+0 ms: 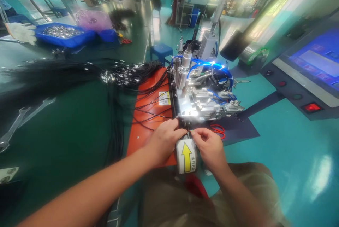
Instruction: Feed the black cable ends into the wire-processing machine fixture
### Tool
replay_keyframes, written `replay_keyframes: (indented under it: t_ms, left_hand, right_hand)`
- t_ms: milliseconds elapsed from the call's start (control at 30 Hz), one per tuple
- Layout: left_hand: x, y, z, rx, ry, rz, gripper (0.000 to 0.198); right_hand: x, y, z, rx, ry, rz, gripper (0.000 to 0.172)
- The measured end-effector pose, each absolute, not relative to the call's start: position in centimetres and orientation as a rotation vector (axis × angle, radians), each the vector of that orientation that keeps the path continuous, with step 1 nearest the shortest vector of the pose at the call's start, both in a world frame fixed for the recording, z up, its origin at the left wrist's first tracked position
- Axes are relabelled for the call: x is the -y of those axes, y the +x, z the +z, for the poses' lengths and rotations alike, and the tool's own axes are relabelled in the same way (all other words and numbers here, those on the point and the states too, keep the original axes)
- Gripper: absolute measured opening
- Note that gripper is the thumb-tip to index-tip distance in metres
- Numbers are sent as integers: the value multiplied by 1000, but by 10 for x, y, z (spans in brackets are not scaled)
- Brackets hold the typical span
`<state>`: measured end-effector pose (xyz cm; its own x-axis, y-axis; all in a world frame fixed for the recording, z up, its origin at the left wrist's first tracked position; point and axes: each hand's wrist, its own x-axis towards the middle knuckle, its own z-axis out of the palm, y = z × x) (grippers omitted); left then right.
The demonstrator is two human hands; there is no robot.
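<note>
My left hand (164, 139) is at the near end of the metal machine (189, 103), its fingers curled and thumb pointing to the right. Opposite it, my right hand (211, 146) has thumb and forefinger pinched together. Both sets of fingertips meet around a small dark spot by the machine's front; what they grip is too small to make out. Just below the fingertips is a rounded part with a white label (186, 156) bearing a yellow arrow. Thin black cables (148, 112) run across the orange plate (143, 142) beside my left hand.
A large bundle of black cables (127, 75) with shiny ends lies left of the machine. Wrenches (16, 126) are on the dark green table. Farther back are a blue tray (66, 38) of metal parts and a stool (161, 51). A control panel (304, 75) stands right.
</note>
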<state>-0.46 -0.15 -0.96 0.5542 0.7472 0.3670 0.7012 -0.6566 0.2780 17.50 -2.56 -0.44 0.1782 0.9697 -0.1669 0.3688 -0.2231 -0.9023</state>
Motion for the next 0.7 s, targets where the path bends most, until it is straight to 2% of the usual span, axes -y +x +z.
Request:
replay_keyframes:
  t_ms: [700]
  left_hand:
    - [1,-6,-10,-1235,2693,717,24]
  right_hand:
    - [22,180,-10,1492,-1647,862,26]
